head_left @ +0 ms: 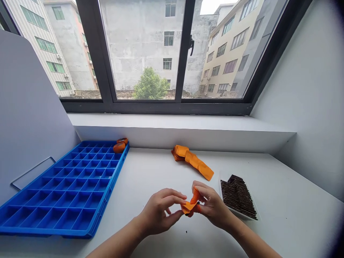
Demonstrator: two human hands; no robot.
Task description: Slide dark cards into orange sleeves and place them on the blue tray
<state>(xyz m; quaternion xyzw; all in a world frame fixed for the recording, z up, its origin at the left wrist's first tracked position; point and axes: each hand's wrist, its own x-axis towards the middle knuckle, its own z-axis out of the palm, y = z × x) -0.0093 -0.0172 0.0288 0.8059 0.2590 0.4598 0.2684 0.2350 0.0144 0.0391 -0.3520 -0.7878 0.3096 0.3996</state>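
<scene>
Above the front middle of the table, my left hand point(162, 211) pinches one edge of a small orange wrapper point(189, 206) between thumb and fingers. My right hand point(213, 208) grips the other side; orange finger covers appear to sit on its thumb and index finger. A little dark material shows at the wrapper, but most of it is hidden by the fingers. Beyond the hands lies a fanned stack of orange wrappers point(199, 165). Right of my right hand, a white tray point(252, 195) holds rows of thin dark brown pieces point(238, 197).
A blue compartment tray point(92, 218) fills the left side, with two orange wrapped pieces point(119, 147) in its far right corner. Behind it stand a grey panel point(29, 114) and a wire handle point(32, 172). A dark crumb point(186, 232) lies near the front. The window ledge point(172, 122) bounds the back.
</scene>
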